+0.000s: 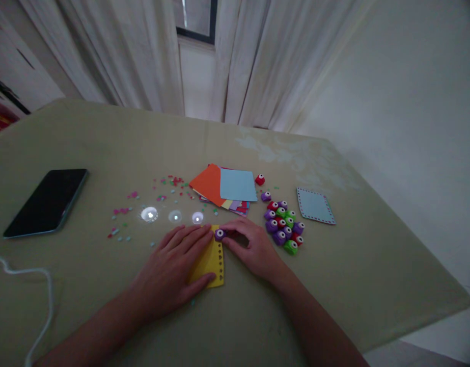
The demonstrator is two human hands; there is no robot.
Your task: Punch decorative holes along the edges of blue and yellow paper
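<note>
My left hand (177, 270) lies flat on a square yellow paper (210, 265), fingers stretched out, covering its left part. A column of small punched holes runs down the paper's right edge. At the top right corner of that paper sits a small purple paper punch (220, 234) with a pale round top. My right hand (250, 247) pinches this punch from the right between thumb and fingers. To the right of my right hand, several purple, green and red paper punches (284, 223) stand in a cluster.
Coloured paper sheets (238, 184) lie fanned behind my hands. A light blue square (314, 205) with punched edges lies at the right. Confetti bits (133, 194) are scattered left of the sheets. A black tablet (47, 201) and a white cable (47, 285) are at far left.
</note>
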